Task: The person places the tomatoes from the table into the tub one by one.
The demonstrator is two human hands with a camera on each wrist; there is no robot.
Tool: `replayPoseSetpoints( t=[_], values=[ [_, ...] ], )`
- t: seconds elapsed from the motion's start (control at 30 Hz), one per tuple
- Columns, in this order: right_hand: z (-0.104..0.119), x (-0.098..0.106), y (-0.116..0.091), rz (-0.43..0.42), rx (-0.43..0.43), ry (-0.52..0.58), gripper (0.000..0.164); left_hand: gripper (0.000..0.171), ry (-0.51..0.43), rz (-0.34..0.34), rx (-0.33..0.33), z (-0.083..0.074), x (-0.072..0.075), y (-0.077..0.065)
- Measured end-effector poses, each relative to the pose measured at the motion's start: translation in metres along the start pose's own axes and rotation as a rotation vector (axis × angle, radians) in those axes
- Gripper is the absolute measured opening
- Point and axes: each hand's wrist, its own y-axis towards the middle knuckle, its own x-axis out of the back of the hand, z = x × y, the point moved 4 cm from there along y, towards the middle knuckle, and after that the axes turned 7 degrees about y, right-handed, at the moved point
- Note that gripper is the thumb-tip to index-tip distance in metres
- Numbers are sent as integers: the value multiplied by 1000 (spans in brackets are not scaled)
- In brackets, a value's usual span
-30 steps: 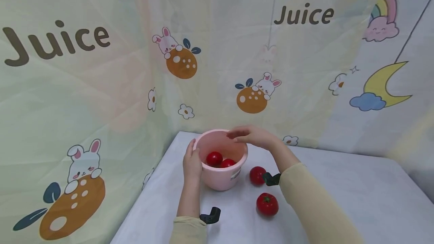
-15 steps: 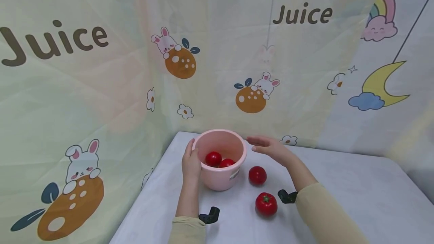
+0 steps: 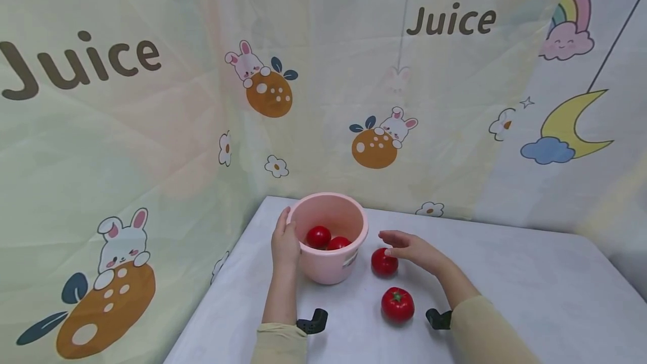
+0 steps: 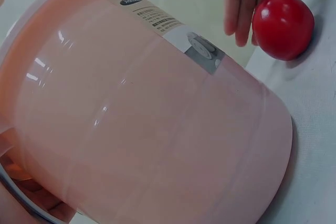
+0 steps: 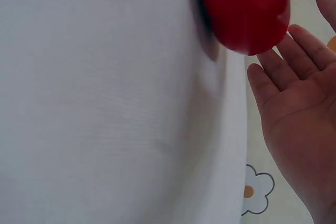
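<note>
A pink plastic bucket (image 3: 327, 268) stands at the back left of the table, with red tomatoes (image 3: 318, 237) visible inside. My left hand (image 3: 286, 247) holds its left side at the rim; the left wrist view shows part of that hand (image 4: 13, 203) at the lower left corner. Right of the bucket lies another tomato (image 3: 383, 266). My right hand (image 3: 415, 251) hovers over and behind that tomato, fingers extended and holding nothing. In the right wrist view the palm (image 5: 302, 103) faces the tomato (image 5: 247, 11). Closer to me sits a tomato with a green stem (image 3: 397, 306).
A white cloth covers the table (image 3: 531, 291). Behind and to the left hangs a printed curtain (image 3: 323, 100) with rabbits, oranges and lettering. Black camera mounts (image 3: 313, 322) sit on both wrists.
My right hand has moved from over the bucket's opening to the right and down toward the tomato beside it. The left hand and the bucket have stayed in place.
</note>
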Motion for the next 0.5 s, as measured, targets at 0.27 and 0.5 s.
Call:
replayPoseSetpoints(
  t=[0.27,0.5],
  values=[
    [-18,-5,0,-37,-32,30,82,47,3,-2,-4,2,0,1],
    [-26,-8,1,-38,-4,38,80,47,2,-2,-10,1,0,0]
  ],
)
